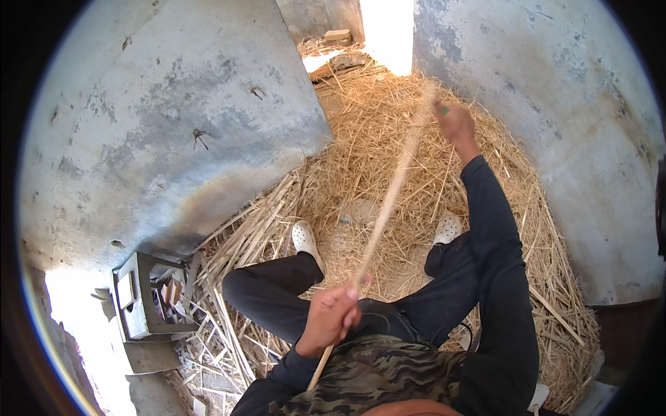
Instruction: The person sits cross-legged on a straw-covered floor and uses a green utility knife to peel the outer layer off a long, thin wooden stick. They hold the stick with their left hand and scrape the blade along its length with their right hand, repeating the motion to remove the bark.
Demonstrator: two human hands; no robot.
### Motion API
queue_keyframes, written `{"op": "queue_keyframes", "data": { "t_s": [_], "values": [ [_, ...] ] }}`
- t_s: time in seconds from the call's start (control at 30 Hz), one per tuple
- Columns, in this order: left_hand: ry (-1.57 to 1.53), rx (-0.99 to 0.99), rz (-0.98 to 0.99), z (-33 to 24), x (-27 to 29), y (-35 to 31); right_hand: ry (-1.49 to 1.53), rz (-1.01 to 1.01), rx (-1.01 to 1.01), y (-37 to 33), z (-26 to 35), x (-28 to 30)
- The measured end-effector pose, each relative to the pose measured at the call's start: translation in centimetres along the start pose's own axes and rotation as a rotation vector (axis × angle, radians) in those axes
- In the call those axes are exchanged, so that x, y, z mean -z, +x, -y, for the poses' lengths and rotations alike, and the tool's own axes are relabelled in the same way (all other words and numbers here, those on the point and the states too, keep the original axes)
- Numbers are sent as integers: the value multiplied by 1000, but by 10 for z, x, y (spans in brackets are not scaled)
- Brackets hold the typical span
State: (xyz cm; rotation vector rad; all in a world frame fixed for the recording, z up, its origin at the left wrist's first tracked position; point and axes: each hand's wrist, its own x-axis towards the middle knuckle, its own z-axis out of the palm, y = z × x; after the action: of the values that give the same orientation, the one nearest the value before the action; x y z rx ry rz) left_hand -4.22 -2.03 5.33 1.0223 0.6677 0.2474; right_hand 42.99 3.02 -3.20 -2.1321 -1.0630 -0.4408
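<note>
Running aslant from 6 o'clock to 1 o'clock, a long pale stick (394,186) is held between the knees (243,284). Its lower part is gripped at 6 o'clock by the left hand (329,319), whose fingers are closed round it, with a short end protruding below. At 2 o'clock the right hand (456,125) is seen with fingers curled round a small green item (444,109), perhaps a tool handle; whether the stick is touched there cannot be told, since that area is blurred.

The step in hand is judged to be work along the stick's length, with its near end steadied and its far part stroked by the right hand. For the next move, a firm lower grip and a straight, controlled stroke would be called for.

Open room is found above the straw (368,139) toward 12 o'clock, where light is let in by a bright opening (388,35). The left wall (187,104), at 10 o'clock, lies apart from the stick, but a wide swing toward 2 o'clock could be stopped by the right wall (555,139). Low sideways movement is limited by the knees, while the small cabinet (137,315) at 8 o'clock is set well apart.
</note>
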Motion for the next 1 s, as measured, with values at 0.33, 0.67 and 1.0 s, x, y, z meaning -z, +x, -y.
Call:
{"op": "queue_keyframes", "data": {
  "t_s": [0.33,0.67,1.0],
  "values": [
    [-156,-129,-157,14,29,20,232,209,-9,-42,32,25],
    [-170,-140,-133,5,15,32,174,467,293,-100,141,30],
    [-71,-152,-171,2,12,17,195,310,311,-74,128,13]
  ]
}}
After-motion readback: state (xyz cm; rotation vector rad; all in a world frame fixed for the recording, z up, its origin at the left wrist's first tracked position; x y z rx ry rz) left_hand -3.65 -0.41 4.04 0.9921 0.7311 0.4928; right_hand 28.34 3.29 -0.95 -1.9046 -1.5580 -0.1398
